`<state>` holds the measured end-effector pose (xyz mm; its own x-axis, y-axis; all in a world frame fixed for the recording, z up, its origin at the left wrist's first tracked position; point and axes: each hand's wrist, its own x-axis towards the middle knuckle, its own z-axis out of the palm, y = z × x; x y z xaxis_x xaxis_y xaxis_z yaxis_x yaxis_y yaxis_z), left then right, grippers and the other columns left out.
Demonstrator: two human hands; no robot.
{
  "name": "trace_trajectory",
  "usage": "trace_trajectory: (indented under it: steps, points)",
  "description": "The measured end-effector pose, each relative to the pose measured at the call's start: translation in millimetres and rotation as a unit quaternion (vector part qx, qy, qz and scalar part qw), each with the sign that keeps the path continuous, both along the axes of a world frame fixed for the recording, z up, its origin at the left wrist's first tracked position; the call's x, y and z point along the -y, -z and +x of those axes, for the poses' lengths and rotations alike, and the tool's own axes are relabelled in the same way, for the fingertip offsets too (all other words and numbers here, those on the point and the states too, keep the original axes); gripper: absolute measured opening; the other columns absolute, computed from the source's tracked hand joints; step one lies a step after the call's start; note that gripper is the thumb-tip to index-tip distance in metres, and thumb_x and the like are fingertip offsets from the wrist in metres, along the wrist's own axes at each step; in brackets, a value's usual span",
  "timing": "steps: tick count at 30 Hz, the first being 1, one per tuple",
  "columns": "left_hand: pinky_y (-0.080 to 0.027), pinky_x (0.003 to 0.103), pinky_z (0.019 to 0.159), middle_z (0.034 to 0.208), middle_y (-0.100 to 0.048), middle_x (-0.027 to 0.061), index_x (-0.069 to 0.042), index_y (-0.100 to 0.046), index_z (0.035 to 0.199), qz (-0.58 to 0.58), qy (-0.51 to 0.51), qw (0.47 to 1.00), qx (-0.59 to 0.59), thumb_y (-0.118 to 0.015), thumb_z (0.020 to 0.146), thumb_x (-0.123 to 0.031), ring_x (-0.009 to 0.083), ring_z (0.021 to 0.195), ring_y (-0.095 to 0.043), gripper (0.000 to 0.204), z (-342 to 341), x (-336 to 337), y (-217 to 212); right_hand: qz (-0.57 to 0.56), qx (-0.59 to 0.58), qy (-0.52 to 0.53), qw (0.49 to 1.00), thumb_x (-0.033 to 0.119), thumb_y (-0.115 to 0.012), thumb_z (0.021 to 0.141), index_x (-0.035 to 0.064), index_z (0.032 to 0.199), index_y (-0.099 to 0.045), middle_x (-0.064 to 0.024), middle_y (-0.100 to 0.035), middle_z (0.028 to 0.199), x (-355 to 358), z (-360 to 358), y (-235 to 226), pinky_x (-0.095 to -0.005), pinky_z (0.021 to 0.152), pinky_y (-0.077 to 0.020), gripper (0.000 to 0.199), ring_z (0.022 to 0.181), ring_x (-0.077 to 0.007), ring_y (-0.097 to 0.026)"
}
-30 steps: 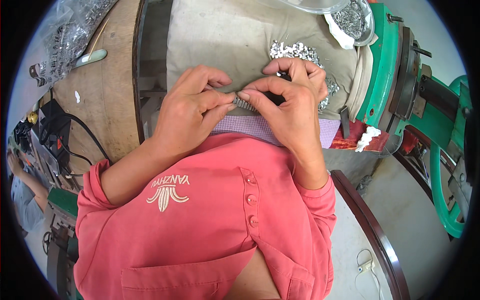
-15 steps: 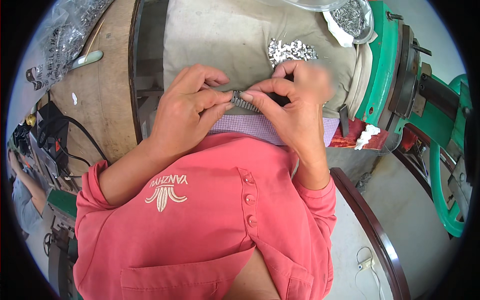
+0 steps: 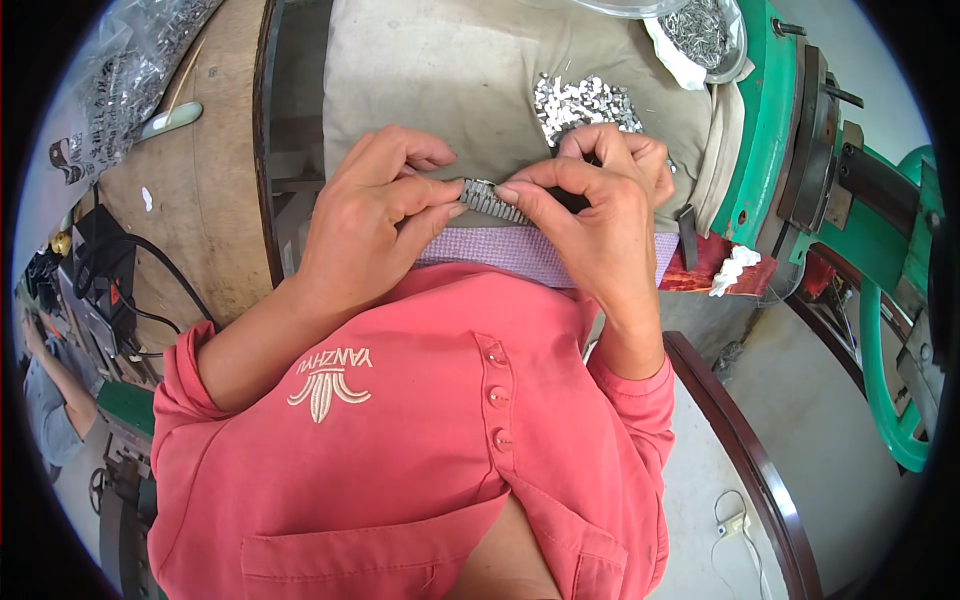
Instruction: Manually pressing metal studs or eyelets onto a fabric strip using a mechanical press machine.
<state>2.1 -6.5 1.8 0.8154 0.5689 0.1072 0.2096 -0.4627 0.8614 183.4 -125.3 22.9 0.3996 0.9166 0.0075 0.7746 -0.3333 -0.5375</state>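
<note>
Shifted slightly rightward, the right hand (image 3: 608, 205) bares more of the ribbed metal strip (image 3: 488, 202), which both hands pinch, the left hand (image 3: 365, 215) at its left end, over the near edge of the cloth-covered counter (image 3: 430, 75). Small metal pieces (image 3: 580, 103) lie heaped toward the counter's right edge.

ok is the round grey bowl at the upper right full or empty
Not empty: small silvery metal pieces are heaped inside the round grey bowl; exactly how full, I cannot tell.

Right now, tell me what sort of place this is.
Probably a metalworking workshop: a green machine with a handwheel, a heap of metal pieces, and a ridged metal strip.
</note>
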Motion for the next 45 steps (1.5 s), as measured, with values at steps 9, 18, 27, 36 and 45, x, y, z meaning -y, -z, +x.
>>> trace_trajectory:
  steps: [9, 18, 27, 36, 45]
  points:
    - [-0.053, 0.033, 0.076, 0.107, -0.063, 0.0113, 0.001, -0.074, 0.094, -0.008, 0.007, 1.0, -0.006, -0.077, 0.075, 0.002, 0.0255, 0.095, -0.062, 0.019, -3.1, -0.5, 1.7, -0.015, -0.022, 0.006, 1.0, 0.03, -0.086, 0.068, 0.0176, 0.078, -0.08, 0.0059, -0.055, 0.088, 3.9, 3.3, -3.5, -0.044, 0.095, -0.0253, 0.017, 0.101, -0.0232, -0.042]
    - [-0.052, 0.034, 0.074, 0.104, -0.064, 0.0089, 0.002, -0.074, 0.09, -0.012, -0.005, 1.0, 0.003, -0.077, 0.074, -0.001, 0.0252, 0.091, -0.062, 0.016, 0.3, 1.7, 0.8, -0.027, 0.007, -0.003, 1.0, 0.03, -0.086, 0.068, 0.0174, 0.078, -0.08, 0.0058, -0.055, 0.089, 5.5, 5.2, -8.3, -0.0434, 0.096, -0.0253, 0.017, 0.101, -0.0237, -0.043]
    - [-0.052, 0.033, 0.076, 0.107, -0.063, 0.0112, -0.001, -0.074, 0.093, -0.014, 0.011, 1.0, 0.006, -0.076, 0.076, 0.0, 0.0257, 0.094, -0.062, 0.017, -3.3, -0.3, 4.4, -0.025, 0.0, 0.007, 1.0, 0.028, -0.086, 0.068, 0.0175, 0.077, -0.079, 0.0044, -0.056, 0.089, 15.2, 8.7, -4.9, -0.0424, 0.095, -0.0266, 0.015, 0.1, -0.0234, -0.045]
    - [-0.047, 0.039, 0.086, 0.103, -0.06, 0.0121, -0.002, -0.067, 0.077, 0.005, -0.006, 0.998, 0.065, -0.065, 0.082, -0.01, 0.0308, 0.099, -0.057, 0.009, 1.5, 10.1, 16.7, -0.036, 0.028, -0.048, 0.998, 0.017, -0.081, 0.07, 0.0124, 0.076, -0.076, -0.0048, -0.057, 0.089, 15.4, 18.4, -9.3, -0.0395, 0.087, -0.0383, 0.009, 0.095, -0.0263, -0.051]
    - [-0.047, 0.04, 0.078, 0.087, -0.057, 0.0104, -0.004, -0.061, 0.064, 0.007, 0.014, 0.999, 0.042, -0.067, 0.064, -0.007, 0.0305, 0.09, -0.056, 0.007, 23.2, -0.6, 32.3, -0.024, 0.04, -0.094, 0.994, 0.02, -0.08, 0.075, 0.0083, 0.079, -0.077, -0.0033, -0.058, 0.085, 22.3, 46.3, 18.3, -0.0397, 0.089, -0.0384, 0.012, 0.095, -0.0254, -0.048]
